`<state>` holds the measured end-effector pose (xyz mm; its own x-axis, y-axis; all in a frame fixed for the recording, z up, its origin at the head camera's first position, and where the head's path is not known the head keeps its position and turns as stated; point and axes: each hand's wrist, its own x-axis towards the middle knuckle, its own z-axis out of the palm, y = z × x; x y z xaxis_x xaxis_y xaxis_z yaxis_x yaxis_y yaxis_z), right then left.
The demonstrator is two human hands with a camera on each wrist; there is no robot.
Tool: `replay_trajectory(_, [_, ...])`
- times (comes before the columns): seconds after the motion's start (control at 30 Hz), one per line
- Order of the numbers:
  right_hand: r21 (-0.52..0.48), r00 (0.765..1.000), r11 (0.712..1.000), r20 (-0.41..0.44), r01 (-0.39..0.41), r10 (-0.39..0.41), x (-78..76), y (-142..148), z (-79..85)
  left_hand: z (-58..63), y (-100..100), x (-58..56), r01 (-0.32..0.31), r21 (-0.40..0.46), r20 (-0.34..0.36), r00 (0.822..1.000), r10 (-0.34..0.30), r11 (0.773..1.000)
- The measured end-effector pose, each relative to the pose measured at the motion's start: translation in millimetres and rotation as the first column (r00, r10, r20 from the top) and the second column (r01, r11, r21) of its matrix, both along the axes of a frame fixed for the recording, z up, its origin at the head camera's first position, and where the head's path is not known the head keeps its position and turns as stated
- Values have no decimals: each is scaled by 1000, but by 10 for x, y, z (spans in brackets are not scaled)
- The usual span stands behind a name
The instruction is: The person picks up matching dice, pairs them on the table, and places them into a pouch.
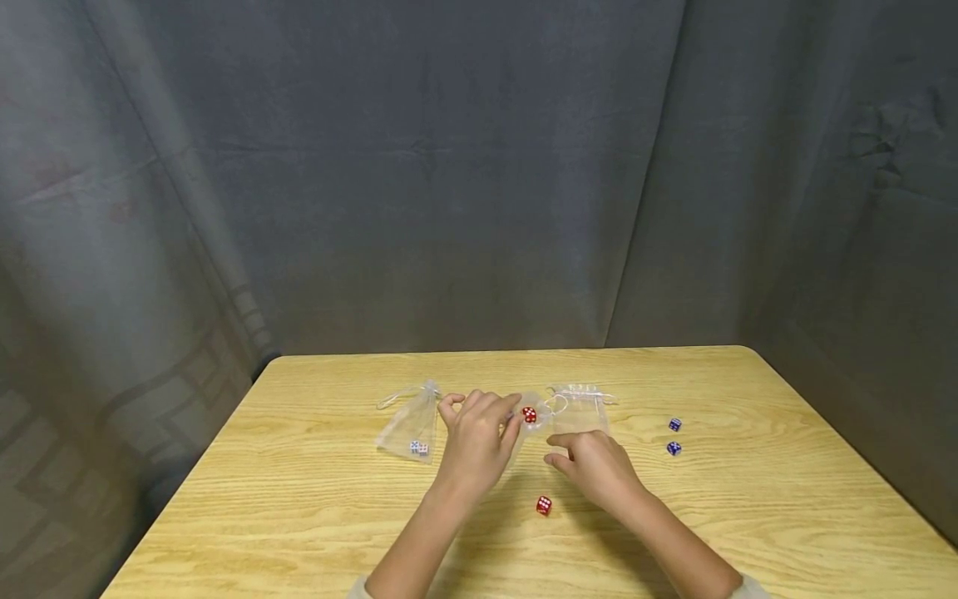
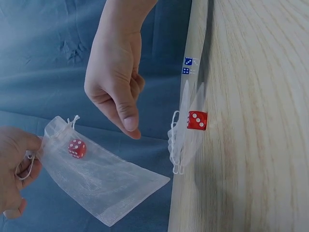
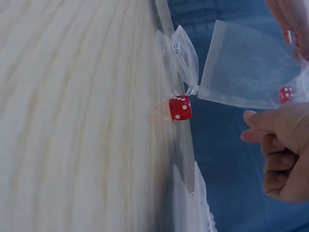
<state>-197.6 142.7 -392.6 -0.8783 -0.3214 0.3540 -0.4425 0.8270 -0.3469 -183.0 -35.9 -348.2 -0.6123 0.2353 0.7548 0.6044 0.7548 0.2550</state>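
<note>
Between the fingers of my left hand point(image 1: 476, 437), a sheer white drawstring bag point(image 2: 104, 183) is pinched by its gathered upper end. It hangs above the table, and a red die point(image 2: 77, 148) shows in its upper part, near the mouth. My right hand point(image 1: 595, 467) is beside the bag, apart from it. Its thumb and forefinger reach forward with nothing visible between them, while the other fingers are folded in. Another red die point(image 1: 543, 505) lies on the table, in front of and between both hands.
A second sheer bag point(image 1: 397, 428), drawn together at its top, lies left with small white dice point(image 1: 415, 447) inside. Behind my right hand lies a flat third bag point(image 1: 587, 408). Two blue dice point(image 1: 675, 424) rest farther right on the wooden table point(image 1: 299, 499).
</note>
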Motion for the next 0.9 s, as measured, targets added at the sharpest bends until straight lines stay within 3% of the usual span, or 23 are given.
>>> replay_trajectory(0.3, [50, 994, 996, 88, -71, 66, 26, -2, -43, 2, 8, -6, 3, -5, 4, 1000, -3, 1000])
replay_trajectory(0.53, [63, 956, 985, 258, -160, 139, 67, -15, -74, -9, 13, -13, 1, 2, 2, 1000, -1, 1000])
replay_trajectory(0.67, [92, 940, 971, 286, -219, 185, 78, -20, -104, -10, 7, -10, -3, 3, 11, 1000, 3, 1000])
replay_trajectory(0.9, [81, 925, 964, 312, -253, 216, 81, -32, -116, -7, 4, -8, -10, 1, 20, 1000, 10, 1000])
